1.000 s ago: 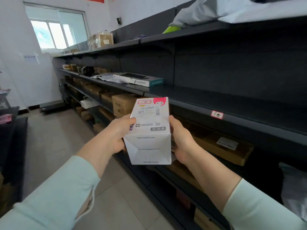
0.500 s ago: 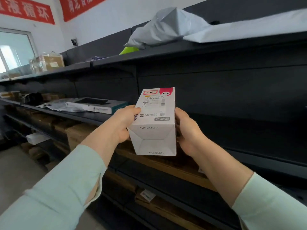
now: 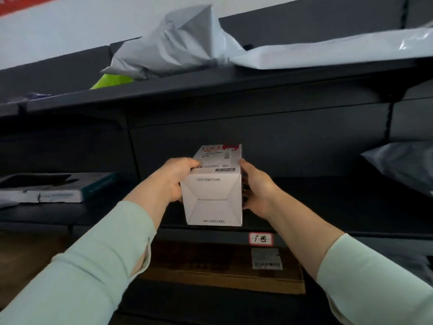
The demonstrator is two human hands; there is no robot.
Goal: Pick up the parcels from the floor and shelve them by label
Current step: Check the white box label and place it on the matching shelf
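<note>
A white carton parcel [image 3: 214, 191] marked 12x12x21cm, with a shipping label and a red mark on top, lies lengthwise at the front of the dark middle shelf [image 3: 328, 202]. My left hand [image 3: 174, 178] grips its left side and my right hand [image 3: 256, 187] grips its right side. The carton's near end hangs level with the shelf's front edge, just above a small red-framed shelf tag [image 3: 260, 238]. Whether the carton's base rests on the shelf I cannot tell.
A flat teal-edged box [image 3: 56, 188] lies on the same shelf at the left. A grey poly bag [image 3: 403, 165] lies at the right. The upper shelf holds grey bags [image 3: 178, 43] and a green item [image 3: 110, 80]. A brown carton [image 3: 222, 275] sits on the shelf below.
The carton, held in both hands, has moved forward and down into the middle shelf space. My view has turned right and closer to the rack; the window and floor are out of view.
</note>
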